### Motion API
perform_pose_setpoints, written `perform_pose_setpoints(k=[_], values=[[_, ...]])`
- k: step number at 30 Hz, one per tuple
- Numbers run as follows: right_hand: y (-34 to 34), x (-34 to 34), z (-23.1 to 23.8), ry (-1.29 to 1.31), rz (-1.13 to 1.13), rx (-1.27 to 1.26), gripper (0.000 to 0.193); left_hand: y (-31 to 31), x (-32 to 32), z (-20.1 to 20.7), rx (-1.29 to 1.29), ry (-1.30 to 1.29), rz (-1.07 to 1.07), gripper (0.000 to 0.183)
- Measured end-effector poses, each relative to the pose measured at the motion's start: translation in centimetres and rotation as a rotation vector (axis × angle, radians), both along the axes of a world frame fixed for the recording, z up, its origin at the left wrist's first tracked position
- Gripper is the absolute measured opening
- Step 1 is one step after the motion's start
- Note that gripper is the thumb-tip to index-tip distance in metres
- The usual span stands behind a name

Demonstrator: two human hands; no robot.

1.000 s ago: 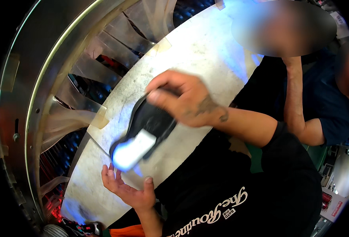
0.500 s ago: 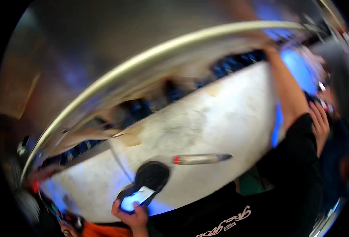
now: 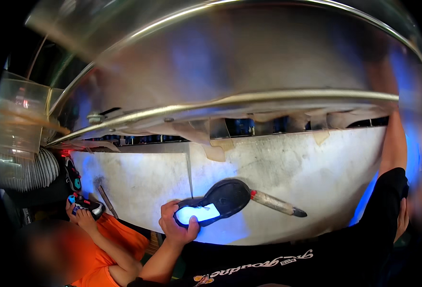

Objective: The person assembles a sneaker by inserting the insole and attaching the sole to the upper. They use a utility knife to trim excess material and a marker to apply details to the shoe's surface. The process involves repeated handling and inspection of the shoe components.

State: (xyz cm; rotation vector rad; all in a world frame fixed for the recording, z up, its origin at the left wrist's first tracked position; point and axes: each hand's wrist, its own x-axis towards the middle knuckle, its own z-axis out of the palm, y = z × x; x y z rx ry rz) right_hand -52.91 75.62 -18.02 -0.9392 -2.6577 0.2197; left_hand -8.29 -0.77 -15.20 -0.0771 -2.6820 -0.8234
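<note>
My left hand (image 3: 176, 225) grips the heel end of a black shoe sole (image 3: 231, 195), thumb on top and fingers at its edge. A bright blue-white patch (image 3: 206, 212) covers the heel half; whether it is a pad or lit surface is unclear. The sole's toe end points right, over the pale worktop (image 3: 278, 165). Beside the toe lies a slim grey tool (image 3: 274, 203) with a red end and dark tip. My right forearm (image 3: 395, 143) reaches up at the far right, past the metal rail; the right hand itself is hidden.
A metal hood with a curved rail (image 3: 249, 98) spans the worktop's far side. At left, a co-worker in an orange shirt (image 3: 125, 234) holds a shoe (image 3: 90, 206); a thin stick (image 3: 107, 201) lies nearby. A ribbed hose (image 3: 38, 170) stands far left. Another person's hand (image 3: 402, 220) shows at right.
The view has swung and levelled, bringing the co-worker at left into sight. My left hand still holds the sole, now lying more crosswise, its toe close to the grey tool. My right arm remains extended.
</note>
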Motion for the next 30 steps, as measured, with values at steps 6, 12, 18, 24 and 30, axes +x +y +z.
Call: perform_pose_setpoints(k=[6,12,18,24,30], values=[[-6.5,-0.2,-0.2,0.416,0.002,-0.461,0.037,0.3,-0.6,-0.2,0.039,0.141,0.006,0.057],[-20.0,8.6,1.0,0.938,-0.06,-1.491,0.045,-0.3,-0.1,-0.3,0.147,0.179,0.032,0.043],[-33.1,27.5,6.5,0.977,-0.026,-1.631,0.053,-0.9,0.1,-0.7,0.461,0.053,0.234,0.022],[-40.4,40.4,5.4,0.699,0.266,-1.387,0.047,-4.0,3.8,2.2,0.279,-0.206,0.216,0.04],[-49.7,44.3,5.2,0.39,0.925,-0.615,0.066,-3.5,5.3,3.7,0.078,-0.381,0.078,0.042]])
